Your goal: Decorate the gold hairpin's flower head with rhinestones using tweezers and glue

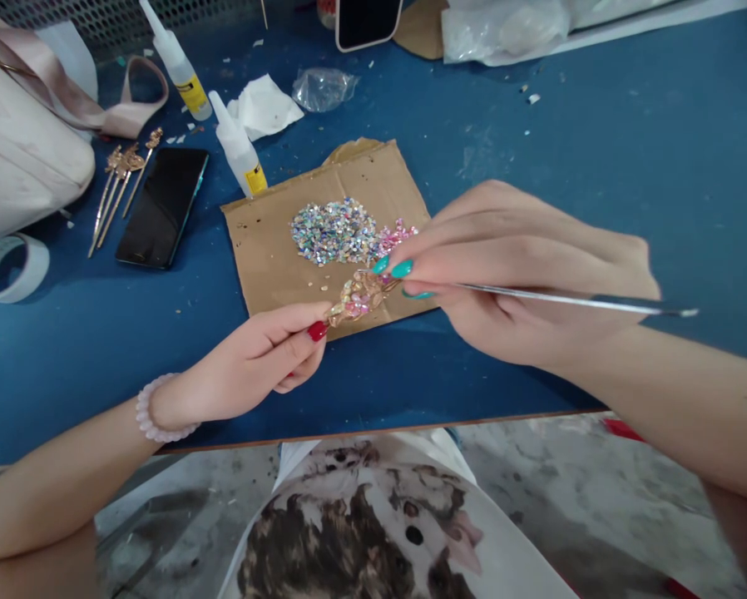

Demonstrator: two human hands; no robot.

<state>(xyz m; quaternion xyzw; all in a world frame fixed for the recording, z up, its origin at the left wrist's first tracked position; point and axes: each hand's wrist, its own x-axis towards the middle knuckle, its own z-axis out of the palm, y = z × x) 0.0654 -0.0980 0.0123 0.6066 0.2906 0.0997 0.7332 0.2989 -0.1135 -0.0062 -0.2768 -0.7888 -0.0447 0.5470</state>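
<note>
My left hand (267, 353) pinches a gold ornament (356, 298) studded with small stones, holding it over the near edge of a cardboard sheet (267, 241). My right hand (523, 266) grips a thin metal tool (573, 301) like a pen, its tip touching the ornament. A heap of iridescent rhinestones (333, 230) and a smaller pink heap (397, 237) lie on the cardboard just beyond.
On the blue table (629, 150): two glue bottles (239, 150) (177, 62), a black phone (163, 206), several gold hairpins (119, 179), a tape roll (8, 268), a beige bag (17, 141), crumpled tissue (262, 106), plastic bags (504, 29). The table's near edge runs below my wrists.
</note>
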